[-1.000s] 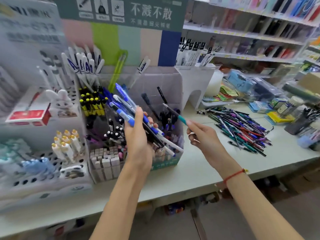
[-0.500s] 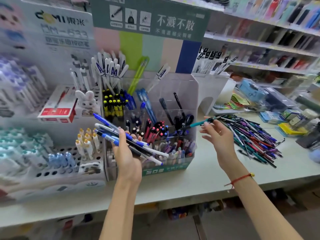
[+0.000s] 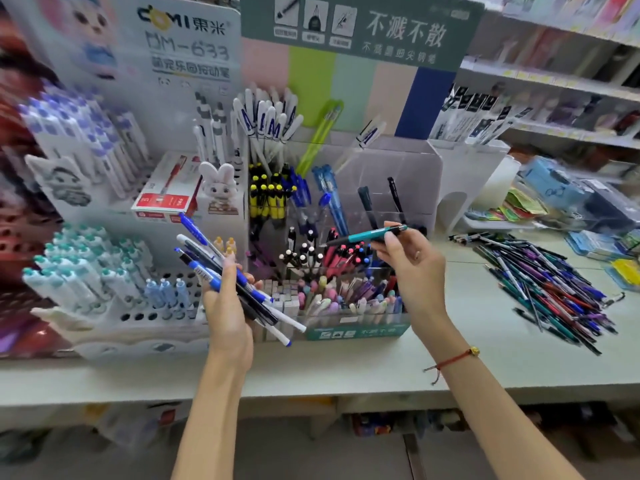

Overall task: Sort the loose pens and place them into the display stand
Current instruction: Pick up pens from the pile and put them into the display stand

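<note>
My left hand [image 3: 227, 308] grips a bundle of blue, white and black pens [image 3: 221, 271] in front of the left part of the clear display stand [image 3: 408, 161]. My right hand [image 3: 412, 265] pinches a teal pen [image 3: 369, 234], held almost level above the stand's middle compartments. The stand's tiered compartments hold yellow-capped, blue, black, red and pastel pens. A heap of loose pens [image 3: 550, 285] lies on the counter to the right.
A white peg rack [image 3: 114, 317] with teal and blue pens stands at the left, with a red box [image 3: 166, 192] and a rabbit figure [image 3: 219, 185] behind it. A white holder [image 3: 467, 168], packaged goods and shop shelves fill the right and back. The pale counter edge [image 3: 329, 382] runs below.
My right hand has carried the teal pen leftward to above the stand's middle. My left hand with the bundle has dropped lower and shifted left. The view has swung left.
</note>
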`<move>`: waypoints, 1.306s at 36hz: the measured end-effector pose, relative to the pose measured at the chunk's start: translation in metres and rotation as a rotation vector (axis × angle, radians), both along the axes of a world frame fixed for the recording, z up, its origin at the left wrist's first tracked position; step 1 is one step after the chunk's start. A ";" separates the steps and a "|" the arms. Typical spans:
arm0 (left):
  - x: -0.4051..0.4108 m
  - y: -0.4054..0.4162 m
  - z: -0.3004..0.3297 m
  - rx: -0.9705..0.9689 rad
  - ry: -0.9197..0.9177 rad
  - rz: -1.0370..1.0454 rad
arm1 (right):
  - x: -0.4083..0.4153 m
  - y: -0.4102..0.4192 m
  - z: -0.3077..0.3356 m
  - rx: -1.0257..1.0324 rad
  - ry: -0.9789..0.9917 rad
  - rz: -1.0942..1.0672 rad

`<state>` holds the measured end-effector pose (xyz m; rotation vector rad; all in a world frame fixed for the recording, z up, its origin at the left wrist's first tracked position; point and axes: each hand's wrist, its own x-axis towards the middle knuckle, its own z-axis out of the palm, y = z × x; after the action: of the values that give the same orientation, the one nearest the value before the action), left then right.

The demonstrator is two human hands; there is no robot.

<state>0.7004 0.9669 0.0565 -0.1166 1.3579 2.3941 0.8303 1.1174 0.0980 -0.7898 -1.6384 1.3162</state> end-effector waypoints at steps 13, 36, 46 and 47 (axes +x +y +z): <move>0.028 0.031 0.038 0.139 0.076 -0.236 | -0.011 0.022 0.010 0.044 0.098 -0.223; 0.037 0.129 0.060 0.150 0.063 -0.398 | -0.014 0.150 0.091 0.450 -0.118 -0.424; 0.016 0.111 0.054 0.061 0.083 -0.293 | -0.012 0.132 0.070 0.703 -0.127 -0.409; 0.016 0.109 0.054 0.064 0.080 -0.293 | -0.012 0.137 0.071 0.669 -0.083 -0.459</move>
<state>0.7161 1.0760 0.1107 0.1856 1.2354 2.2116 0.8186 1.2544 0.1694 -0.7402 -1.6795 0.3757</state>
